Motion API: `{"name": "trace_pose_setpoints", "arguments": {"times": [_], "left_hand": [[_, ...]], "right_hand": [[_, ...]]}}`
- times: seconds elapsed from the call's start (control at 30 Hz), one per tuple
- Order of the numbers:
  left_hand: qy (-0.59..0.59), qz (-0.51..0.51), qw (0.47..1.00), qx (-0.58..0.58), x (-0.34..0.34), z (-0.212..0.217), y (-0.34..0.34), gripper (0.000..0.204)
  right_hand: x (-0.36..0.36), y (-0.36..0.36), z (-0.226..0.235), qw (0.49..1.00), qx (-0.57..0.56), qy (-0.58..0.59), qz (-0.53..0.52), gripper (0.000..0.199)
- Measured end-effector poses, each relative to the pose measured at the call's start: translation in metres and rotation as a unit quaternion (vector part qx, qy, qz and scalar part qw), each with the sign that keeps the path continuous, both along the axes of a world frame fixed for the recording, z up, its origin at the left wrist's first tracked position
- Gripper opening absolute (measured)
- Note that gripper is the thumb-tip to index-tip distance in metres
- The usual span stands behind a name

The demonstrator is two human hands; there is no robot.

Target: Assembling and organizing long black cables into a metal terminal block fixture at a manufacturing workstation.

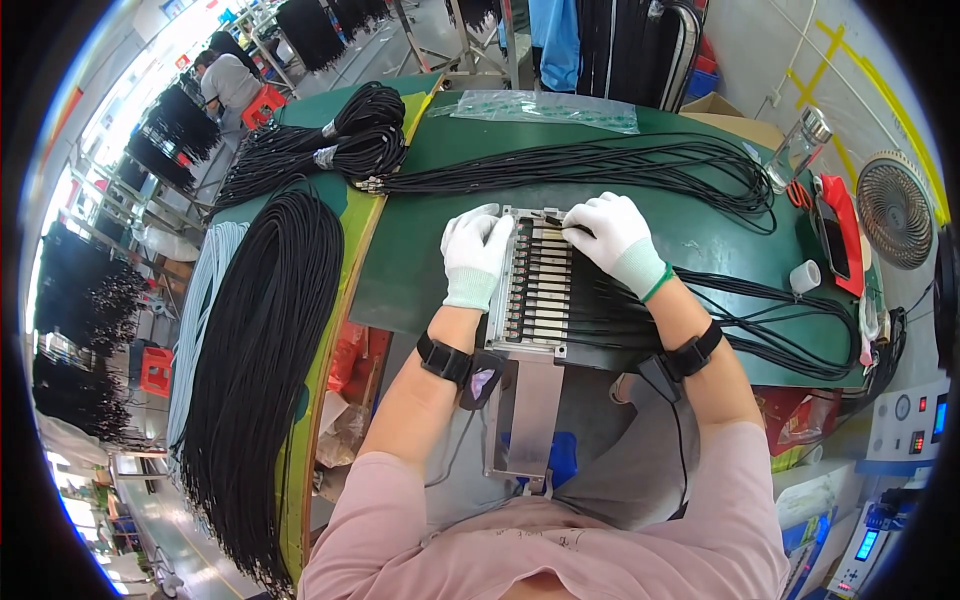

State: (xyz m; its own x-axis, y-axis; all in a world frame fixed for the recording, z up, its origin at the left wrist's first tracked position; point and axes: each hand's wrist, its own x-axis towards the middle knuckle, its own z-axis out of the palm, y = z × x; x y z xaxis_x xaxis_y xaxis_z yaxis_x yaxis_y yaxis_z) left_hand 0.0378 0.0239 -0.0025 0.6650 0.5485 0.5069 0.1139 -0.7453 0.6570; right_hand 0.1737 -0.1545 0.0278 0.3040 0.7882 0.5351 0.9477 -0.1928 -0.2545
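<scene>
Silver metal formed the frame of the fixture (535,348), which sat at the near edge of the green tabletop (405,275), directly in front of me. Its body was a rectangle with the longer sides running away from me. Screw heads or pins showed at the corners, and a plain metal bracket (535,415) extended from the near end toward my lap.

Across the fixture lay a ladder of narrow, parallel, pale strips (549,296), separated by dark gaps. Along the left side of this ladder ran a column of small connector ends (521,290), dark with lighter tips; their finer detail was too small to read. Black cables (598,328) left the right side and passed beneath my right forearm, where a looped length of black cable (770,305) lay on the tabletop.

Both hands wore white knit gloves and were positioned apart, one on each side of the fixture. My left hand (474,255) was at the upper left edge, thumb clear of the fingers, with nothing visible between them. My right hand (608,234) was at the far right corner, fingertips bent toward a small black part (553,221); I cannot tell whether they gripped it.
</scene>
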Motion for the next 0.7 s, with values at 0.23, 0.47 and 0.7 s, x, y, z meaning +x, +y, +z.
{"name": "trace_pose_setpoints", "arguments": {"times": [0.23,0.47,0.7], "left_hand": [[0.059,0.008,0.998,-0.020,0.000,-0.005,0.003,0.026],[0.058,-0.002,0.998,-0.033,-0.001,-0.006,0.006,0.026],[0.148,-0.060,0.963,0.219,0.002,0.004,-0.022,0.034]], "right_hand": [[0.001,0.004,-0.006,0.994,-0.051,-0.078,-0.057,0.008],[-0.003,0.007,-0.001,0.992,-0.068,-0.086,-0.064,0.008],[-0.003,0.009,-0.008,0.992,-0.045,-0.086,-0.076,0.012]]}}
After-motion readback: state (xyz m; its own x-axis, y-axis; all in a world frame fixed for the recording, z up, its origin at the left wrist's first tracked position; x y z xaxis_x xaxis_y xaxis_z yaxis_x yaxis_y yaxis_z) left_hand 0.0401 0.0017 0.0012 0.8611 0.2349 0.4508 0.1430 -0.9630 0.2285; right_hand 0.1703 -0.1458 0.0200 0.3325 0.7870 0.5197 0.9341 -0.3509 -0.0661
